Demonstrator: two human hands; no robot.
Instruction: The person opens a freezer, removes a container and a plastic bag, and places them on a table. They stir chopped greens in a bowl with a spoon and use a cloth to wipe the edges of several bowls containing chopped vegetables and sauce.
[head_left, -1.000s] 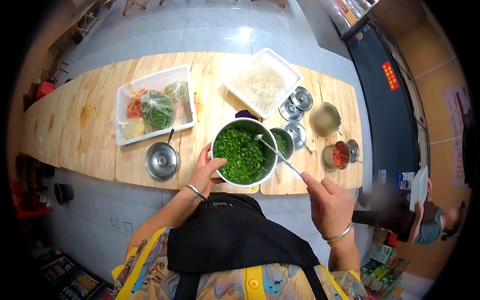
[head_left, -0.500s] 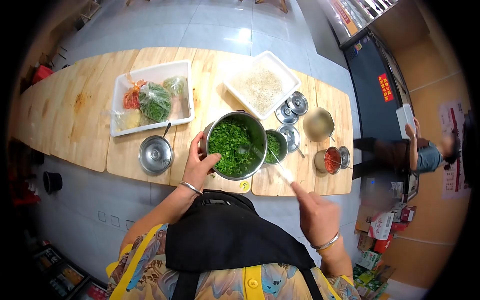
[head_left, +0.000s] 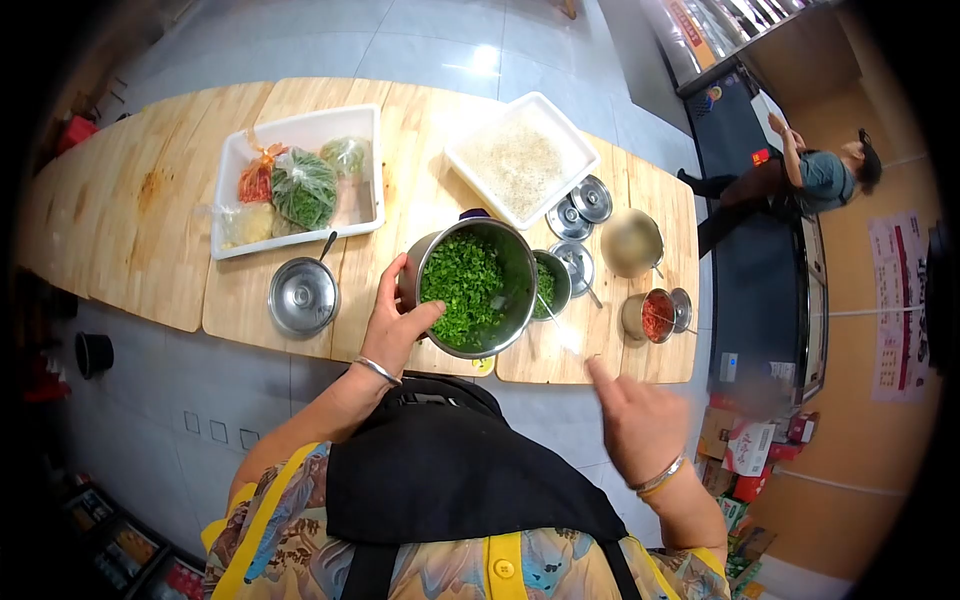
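My left hand (head_left: 398, 318) grips the near left rim of a steel pot (head_left: 528, 258), thumb over the edge. The pot tilts toward me and holds chopped green herbs (head_left: 462, 285). My right hand (head_left: 642, 420), blurred by motion, is closed at the lower right around the thin handle of what looks like a metal spoon (head_left: 568, 334). The handle points toward the pots; its far end is not clear. Just right of the big pot, partly covered by it, stands a smaller steel pot (head_left: 566, 279) with chopped greens inside.
A white tub (head_left: 378, 190) with bagged vegetables lies left; another white tub (head_left: 579, 143) holds pale grains or shreds. Steel lids (head_left: 592, 200), a round pot (head_left: 632, 243) and a pot of red chopped food (head_left: 657, 316) stand right. A covered bowl (head_left: 303, 297) sits left. A person (head_left: 785, 180) walks beyond.
My right hand has shifted slightly right and down with the spoon. My left hand still holds the pot, whose position hardly differs. The other person has moved farther up in the view.
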